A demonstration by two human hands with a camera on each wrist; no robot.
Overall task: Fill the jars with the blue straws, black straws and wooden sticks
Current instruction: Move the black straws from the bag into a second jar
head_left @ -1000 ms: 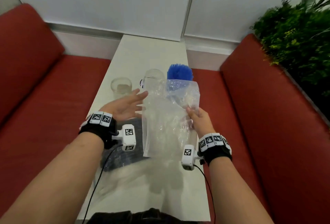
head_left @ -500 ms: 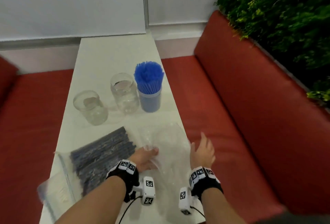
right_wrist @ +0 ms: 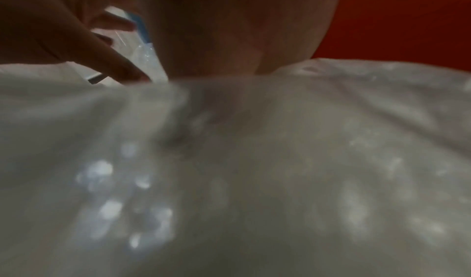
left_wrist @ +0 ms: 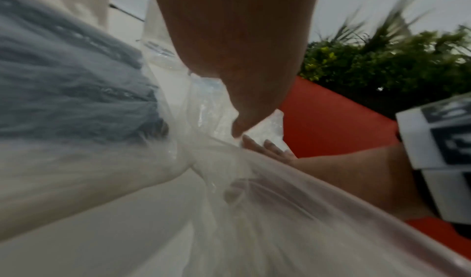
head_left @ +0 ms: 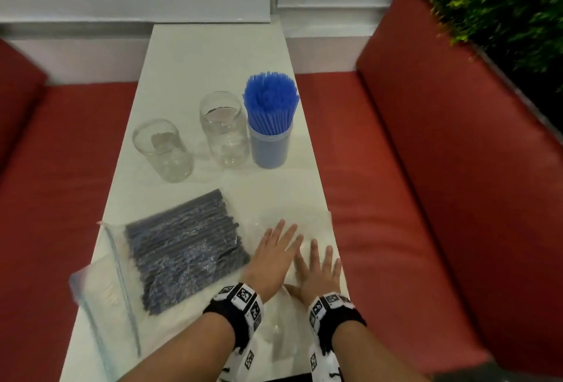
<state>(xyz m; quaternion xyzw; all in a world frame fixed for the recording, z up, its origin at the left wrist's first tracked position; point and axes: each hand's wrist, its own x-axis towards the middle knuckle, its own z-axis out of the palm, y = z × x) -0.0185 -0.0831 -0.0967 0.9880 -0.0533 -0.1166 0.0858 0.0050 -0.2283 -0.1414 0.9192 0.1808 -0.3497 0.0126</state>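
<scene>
Blue straws (head_left: 269, 104) stand bunched in the rightmost jar (head_left: 269, 148). Two clear glass jars stand to its left: the middle jar (head_left: 224, 130) and the left jar (head_left: 161, 151). A zip bag of black straws (head_left: 182, 250) lies on the table's near left. An empty clear plastic bag (head_left: 304, 223) lies flat at the near right edge. My left hand (head_left: 272, 255) and right hand (head_left: 320, 269) press on it side by side with straight fingers. In the left wrist view the plastic bag (left_wrist: 254, 211) bulges under my palm. No wooden sticks are visible.
The narrow white table (head_left: 213, 55) runs away from me between red sofa seats (head_left: 396, 199). A green plant hedge (head_left: 502, 10) rises behind the right backrest. White wall panels close the far end.
The empty bag, held up by my right hand a second ago, now lies flat on the table. Both hands came down and spread flat on it. My head turned right and down.
</scene>
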